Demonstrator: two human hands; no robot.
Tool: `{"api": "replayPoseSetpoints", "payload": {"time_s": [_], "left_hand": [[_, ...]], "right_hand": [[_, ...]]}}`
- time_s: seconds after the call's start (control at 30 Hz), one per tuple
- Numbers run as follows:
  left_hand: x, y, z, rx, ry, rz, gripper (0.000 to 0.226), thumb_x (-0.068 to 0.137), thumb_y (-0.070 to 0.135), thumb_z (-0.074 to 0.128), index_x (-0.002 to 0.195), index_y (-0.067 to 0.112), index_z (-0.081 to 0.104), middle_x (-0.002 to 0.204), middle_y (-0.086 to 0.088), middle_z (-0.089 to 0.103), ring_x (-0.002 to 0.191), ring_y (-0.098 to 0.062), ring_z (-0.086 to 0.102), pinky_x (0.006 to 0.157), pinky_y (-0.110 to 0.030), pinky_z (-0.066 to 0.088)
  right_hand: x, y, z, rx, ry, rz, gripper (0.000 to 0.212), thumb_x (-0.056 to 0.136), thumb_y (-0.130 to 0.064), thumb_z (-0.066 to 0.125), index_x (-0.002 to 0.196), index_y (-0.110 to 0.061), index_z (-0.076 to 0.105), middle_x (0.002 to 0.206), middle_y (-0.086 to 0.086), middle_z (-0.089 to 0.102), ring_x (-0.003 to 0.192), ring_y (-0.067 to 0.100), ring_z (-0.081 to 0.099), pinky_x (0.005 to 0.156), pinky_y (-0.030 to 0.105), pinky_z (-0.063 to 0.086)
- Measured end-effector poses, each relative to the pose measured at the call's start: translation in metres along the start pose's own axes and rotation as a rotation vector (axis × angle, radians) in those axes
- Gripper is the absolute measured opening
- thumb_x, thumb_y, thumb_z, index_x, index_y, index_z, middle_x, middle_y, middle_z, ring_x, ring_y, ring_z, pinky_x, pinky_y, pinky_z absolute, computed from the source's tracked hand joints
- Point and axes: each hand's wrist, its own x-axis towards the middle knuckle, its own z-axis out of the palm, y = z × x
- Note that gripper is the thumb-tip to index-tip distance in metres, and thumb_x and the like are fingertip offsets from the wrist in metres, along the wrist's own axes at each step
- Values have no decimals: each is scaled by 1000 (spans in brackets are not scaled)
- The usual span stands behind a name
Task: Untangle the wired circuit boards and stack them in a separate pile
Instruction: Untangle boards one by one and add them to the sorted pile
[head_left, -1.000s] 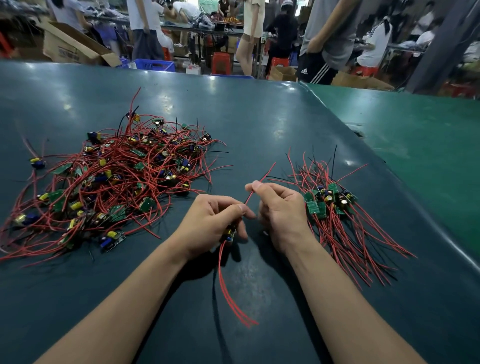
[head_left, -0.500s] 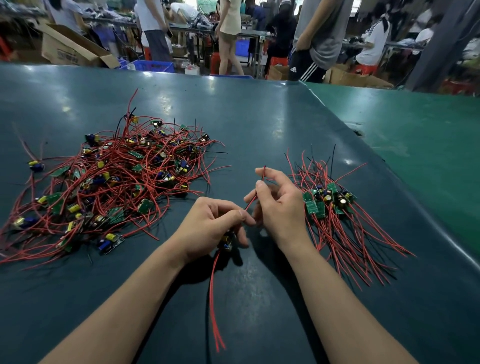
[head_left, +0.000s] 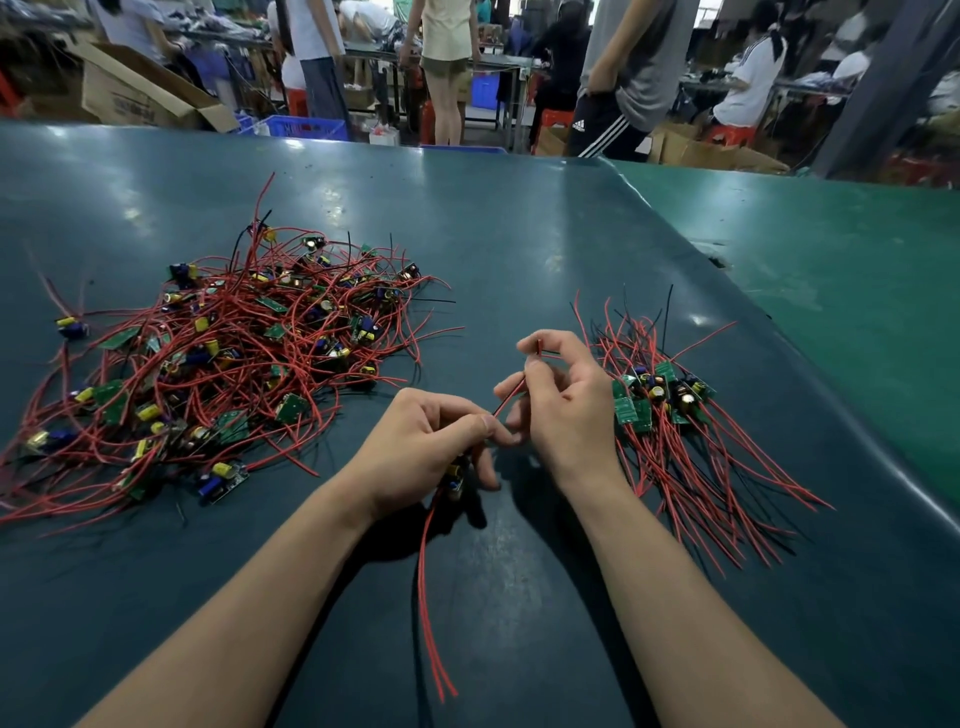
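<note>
A tangled heap of small green circuit boards with red wires (head_left: 218, 358) lies on the left of the dark green table. A neater pile of sorted boards (head_left: 660, 400), wires fanned toward me, lies on the right. Between them my left hand (head_left: 431, 447) grips one small circuit board (head_left: 454, 480), mostly hidden under the fingers, and its two red wires (head_left: 428, 597) trail toward me. My right hand (head_left: 566, 395) pinches another red wire (head_left: 511, 392) of that board between thumb and forefinger, the wire running up from my left thumb.
The dark table (head_left: 519, 249) meets a brighter green table (head_left: 841, 291) along a seam on the right. Beyond the far edge are several people, a cardboard box (head_left: 135, 93) and a blue crate (head_left: 306, 127).
My right hand has slid up along the red wire and lifted its forefinger, so the free tip above the fingers got shorter. The trailing wires below my left hand swung slightly left.
</note>
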Motion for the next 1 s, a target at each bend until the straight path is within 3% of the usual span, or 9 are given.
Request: {"api": "replayPoseSetpoints", "payload": {"time_s": [0.1, 0.3, 0.47, 0.67, 0.8, 0.9, 1.0], "left_hand": [[-1, -2, -2, -38, 10, -2, 32, 96, 4, 52, 75, 12, 76, 58, -19, 66, 41, -25, 55, 40, -27, 42], [1, -3, -3, -14, -48, 31, 24, 84, 21, 56, 75, 12, 76, 55, -17, 65, 46, -20, 61, 49, -19, 45], [1, -5, -6, -2, -94, 44, 25, 85, 21, 55, 77, 9, 76, 55, -14, 66, 46, -14, 59, 52, -19, 43], [3, -8, -7, 14, -96, 16, 25, 85, 24, 56, 79, 12, 77, 56, -14, 67, 50, -24, 53, 56, -31, 38], [4, -9, -4, -83, -31, 35, 24, 92, 19, 58, 79, 11, 76, 61, -16, 68, 44, -19, 56, 45, -23, 42], [5, -10, -1, -174, 108, 28, 28, 99, 11, 51, 82, 9, 74, 60, -14, 67, 34, -9, 43, 36, -16, 36], [6, -8, -2, -185, 81, 13, 23, 99, 10, 50, 89, 4, 70, 60, -13, 67, 36, -10, 45, 35, -16, 38]], "right_hand": [[2, -1, 0, 70, 25, 49, 17, 100, -6, 49, 98, -18, 61, 63, 3, 69, 38, 13, 52, 37, 21, 40], [4, -3, -2, 132, 51, 69, 17, 99, -2, 48, 92, -9, 62, 58, 1, 65, 44, 9, 52, 38, 21, 42], [6, -2, 1, 286, 78, 143, 19, 97, 1, 46, 92, -9, 61, 52, 1, 60, 37, 10, 43, 34, 18, 32], [7, 0, 0, 251, 119, 113, 12, 99, -2, 46, 95, -7, 56, 50, 3, 61, 35, 11, 44, 34, 18, 32], [7, -2, -2, 223, 110, 160, 8, 101, -14, 51, 98, -9, 55, 56, 3, 63, 39, 12, 52, 34, 19, 38], [1, -4, -2, 222, -62, 347, 30, 94, -38, 59, 98, -9, 61, 57, 0, 51, 41, 8, 43, 35, 16, 31], [-8, -6, -2, 209, -337, 388, 20, 92, -26, 64, 93, -7, 72, 55, 0, 53, 40, 6, 32, 34, 13, 24]]}}
